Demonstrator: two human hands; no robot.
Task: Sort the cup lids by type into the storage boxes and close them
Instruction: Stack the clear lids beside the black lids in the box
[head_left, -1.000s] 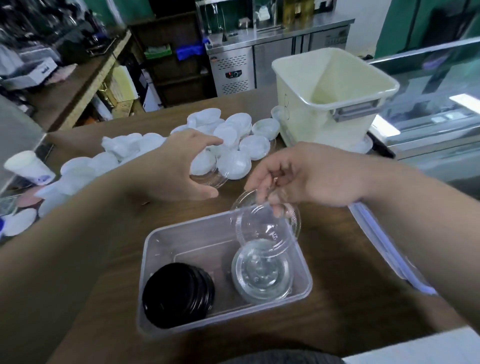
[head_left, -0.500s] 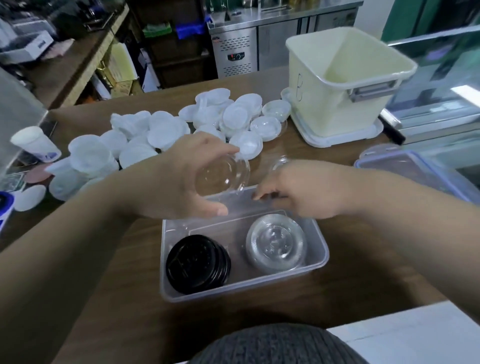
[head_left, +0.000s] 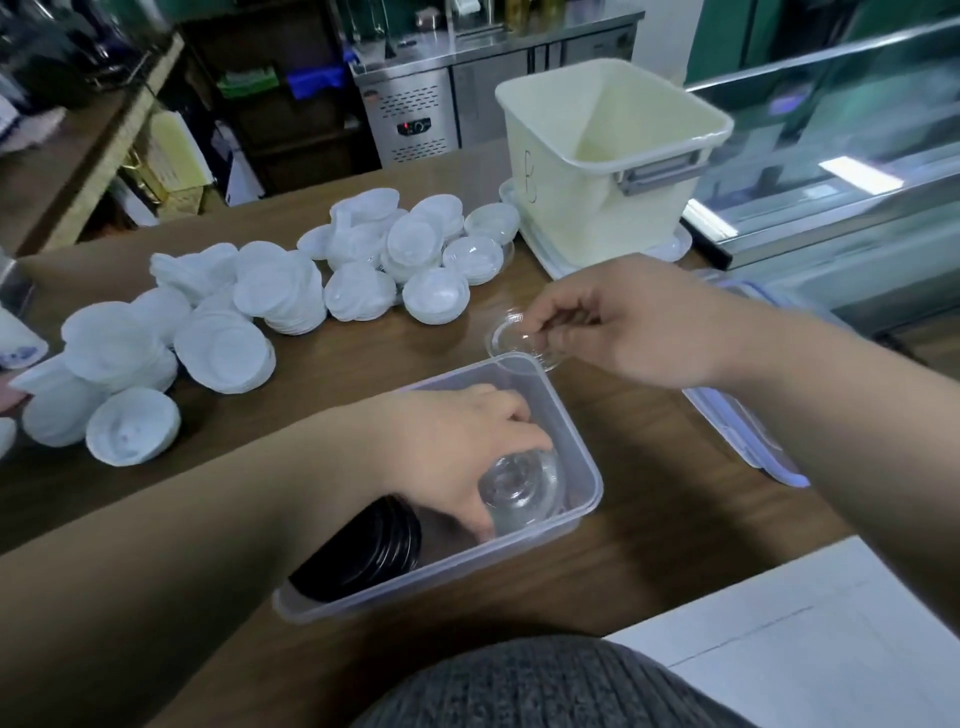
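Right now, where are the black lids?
In the head view, the black lids lie stacked in the near-left end of the clear box, beside the clear lids that the left hand holds.

Left hand: forearm enters from 8 o'clock, palm down, fingers and thumb curled round a stack of clear lids. Right hand: forearm enters from 4 o'clock, my fingertips pinching a single clear lid.

Left hand has lowered its clear domed lid into the clear rectangular plastic box; right hand has lifted, pinching a clear flat lid above the far corner
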